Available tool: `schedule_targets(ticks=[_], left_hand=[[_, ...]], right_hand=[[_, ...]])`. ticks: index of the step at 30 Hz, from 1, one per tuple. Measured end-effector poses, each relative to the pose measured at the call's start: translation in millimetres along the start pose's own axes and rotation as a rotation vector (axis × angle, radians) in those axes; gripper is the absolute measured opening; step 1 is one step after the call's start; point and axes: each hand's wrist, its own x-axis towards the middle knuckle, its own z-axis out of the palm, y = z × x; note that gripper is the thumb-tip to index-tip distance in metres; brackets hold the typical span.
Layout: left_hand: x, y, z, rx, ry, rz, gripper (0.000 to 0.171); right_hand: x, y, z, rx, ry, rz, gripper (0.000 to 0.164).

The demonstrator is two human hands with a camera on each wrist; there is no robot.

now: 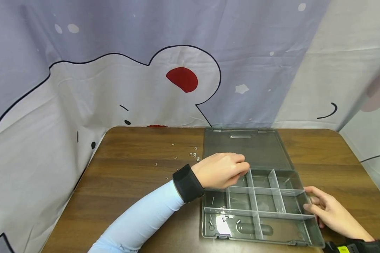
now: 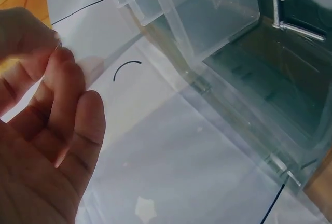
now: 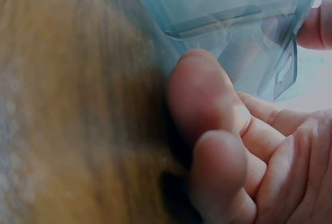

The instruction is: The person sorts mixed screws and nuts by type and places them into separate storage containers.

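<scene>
A grey translucent compartment box (image 1: 266,213) lies open on the table, its lid (image 1: 244,147) folded back. My left hand (image 1: 221,170) is over the box's back left compartments, with thumb and forefinger pinching a tiny shiny piece (image 2: 58,44); its kind is too small to tell. In the left wrist view, long metal screws (image 2: 301,30) lie in one compartment. At the box's right side my right hand (image 1: 330,212) grips the edge, thumb at the wall and fingers along the outside. Small metal parts (image 1: 223,219) lie in the front left compartment.
Several small white rings (image 1: 194,155) and thin metal pieces (image 1: 175,158) are scattered on the wooden table (image 1: 130,196), left of the lid. Behind the table hangs a patterned curtain (image 1: 130,88).
</scene>
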Motion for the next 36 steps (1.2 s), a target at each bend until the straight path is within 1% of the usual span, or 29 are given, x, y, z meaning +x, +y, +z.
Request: schedule_targets(ticks=[4, 5, 7, 14, 20, 24, 29, 36], left_hand=[[-7.6, 1.4, 0.7, -0.014, -0.097, -0.071, 0.083], [-10.0, 1.7, 0.7, -0.019, -0.115, -0.089, 0.093], [-15.2, 1.6, 0.8, -0.019, -0.131, -0.108, 0.1], [-35.6, -3.0, 0.4, -0.019, -0.127, -0.143, 0.099], [-60.3, -10.8, 2.1, -0.036, -0.112, -0.175, 0.095], [-82.1, -17.5, 1.8, -0.059, -0.1, -0.212, 0.093], [-113.3, -24.5, 0.6, -0.082, -0.09, -0.269, 0.09], [-155.3, -29.9, 1.4, -0.078, -0.093, -0.347, 0.084]], right_hand=[[0, 0, 0, -0.002, -0.001, 0.0, 0.051], [0, 0, 0, -0.001, -0.002, -0.001, 0.051], [0, 1, 0, -0.001, -0.002, 0.002, 0.051], [0, 1, 1, -0.007, -0.001, 0.014, 0.051], [0, 0, 1, -0.008, 0.007, 0.022, 0.05], [0, -1, 1, -0.01, -0.001, 0.007, 0.051], [0, -2, 0, -0.011, 0.002, 0.008, 0.05], [0, -3, 1, -0.018, 0.007, 0.009, 0.05]])
